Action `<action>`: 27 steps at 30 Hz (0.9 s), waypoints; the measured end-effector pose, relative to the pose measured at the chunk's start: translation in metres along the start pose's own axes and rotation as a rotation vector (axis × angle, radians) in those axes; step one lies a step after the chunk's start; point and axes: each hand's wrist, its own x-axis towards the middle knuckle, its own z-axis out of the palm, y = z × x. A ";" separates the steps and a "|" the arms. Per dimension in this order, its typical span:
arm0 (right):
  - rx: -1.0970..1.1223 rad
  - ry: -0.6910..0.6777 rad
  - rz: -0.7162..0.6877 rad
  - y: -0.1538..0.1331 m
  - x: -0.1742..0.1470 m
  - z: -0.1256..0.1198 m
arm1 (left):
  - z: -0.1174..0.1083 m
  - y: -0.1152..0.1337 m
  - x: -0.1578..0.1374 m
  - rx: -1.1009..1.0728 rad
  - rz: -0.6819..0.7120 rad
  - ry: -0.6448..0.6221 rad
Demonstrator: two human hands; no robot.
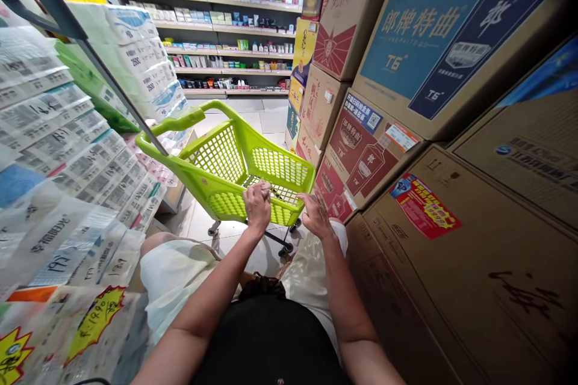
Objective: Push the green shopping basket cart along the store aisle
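A lime-green plastic shopping cart (223, 201) stands in front of my knees, its basket a lattice of holes and its basket floor visible. My left hand (257, 209) is curled closed over the cart's near side. Something small and pale seems to show at its fingertips, too unclear to name. To the right, my right hand (316, 215) is by the basket's near right corner, with the index finger stretched toward the rim and the fingers apart. Whether that finger touches the rim, I cannot tell. The cart's handle (180, 123) is at the far left, away from both hands.
Stacked cardboard cartons (406, 42) rise close on my right. Plastic-wrapped paper packs (58, 132) are piled on the left, with yellow price signs (97, 322). A grey pole (108, 81) slants across the upper left. Shelves (253, 30) of small boxes and bottles line the back.
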 end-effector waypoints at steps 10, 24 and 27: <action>0.021 -0.020 -0.006 -0.007 -0.005 0.002 | -0.005 -0.012 0.002 -0.007 0.238 -0.136; -0.007 -0.038 -0.127 -0.048 0.022 0.029 | -0.050 -0.056 0.045 0.140 0.062 -0.086; -0.023 -0.011 -0.129 -0.059 0.029 0.034 | -0.057 -0.064 0.055 0.118 0.166 -0.177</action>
